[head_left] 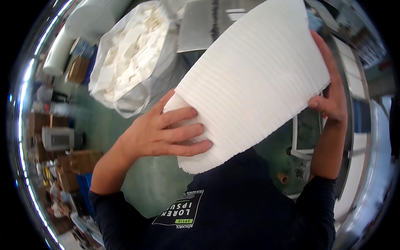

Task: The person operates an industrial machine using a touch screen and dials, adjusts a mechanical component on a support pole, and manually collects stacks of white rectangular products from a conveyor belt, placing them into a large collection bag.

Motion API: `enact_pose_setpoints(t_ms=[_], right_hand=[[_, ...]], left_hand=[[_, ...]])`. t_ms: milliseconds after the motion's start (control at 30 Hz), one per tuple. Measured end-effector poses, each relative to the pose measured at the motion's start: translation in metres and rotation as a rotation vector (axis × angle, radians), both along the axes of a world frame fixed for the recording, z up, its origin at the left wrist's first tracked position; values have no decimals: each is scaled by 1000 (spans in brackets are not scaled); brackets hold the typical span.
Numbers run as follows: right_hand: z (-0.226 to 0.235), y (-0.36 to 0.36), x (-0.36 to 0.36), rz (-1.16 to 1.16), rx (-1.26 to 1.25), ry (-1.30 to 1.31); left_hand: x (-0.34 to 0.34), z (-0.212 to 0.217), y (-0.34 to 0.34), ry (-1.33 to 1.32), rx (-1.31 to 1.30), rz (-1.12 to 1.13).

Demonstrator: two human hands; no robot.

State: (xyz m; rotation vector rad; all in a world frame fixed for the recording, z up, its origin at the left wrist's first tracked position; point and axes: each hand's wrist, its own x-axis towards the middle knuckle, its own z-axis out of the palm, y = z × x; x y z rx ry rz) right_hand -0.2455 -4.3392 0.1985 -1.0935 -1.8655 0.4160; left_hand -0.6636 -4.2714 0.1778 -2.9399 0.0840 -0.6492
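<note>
A large white ribbed stack of soft sheets is held up in front of my chest, tilted with its far end raised to the right. My left hand grips its lower left end, fingers spread over the top face and the thumb out of sight at the far edge. Around the right edge wraps my right hand, with its thumb at the near corner and its fingers along the far side. Whether the piece is one folded sheet or several layers, I cannot tell.
A big white bag full of off-white scraps stands at the far left. Beyond the white piece is a grey metal surface. A cardboard tube lies on the green floor near a white frame. Cardboard boxes line the left side.
</note>
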Motion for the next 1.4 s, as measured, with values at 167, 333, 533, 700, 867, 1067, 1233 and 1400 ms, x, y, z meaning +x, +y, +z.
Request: enact_pose_setpoints(t_ms=[167, 333, 533, 700, 867, 1067, 1233, 1400], right_hand=[[-33, 136, -25, 111, -44, 17], [-47, 271, -69, 145, -107, 59], [-41, 413, -153, 287, -120, -51], [-40, 522, -260, 331, -384, -283], [-63, 614, -412, 361, -734, -574], [-109, 692, -506, 444, -922, -470], [-171, 747, -544, 333, -667, -235], [-267, 744, -532, -125, -379, -422]], left_hand=[[-31, 17, 65, 113, -72, 141], [-62, 29, 160, 127, -182, 190], [-144, 27, 221, 36, -673, 320], [-243, -10, 298, -192, -1339, 140], [-360, -121, 346, -554, -1957, -58], [-448, -161, 395, -684, -2074, -57], [-503, -133, 475, -358, -1664, 142], [-495, -178, 509, 269, -674, 952]])
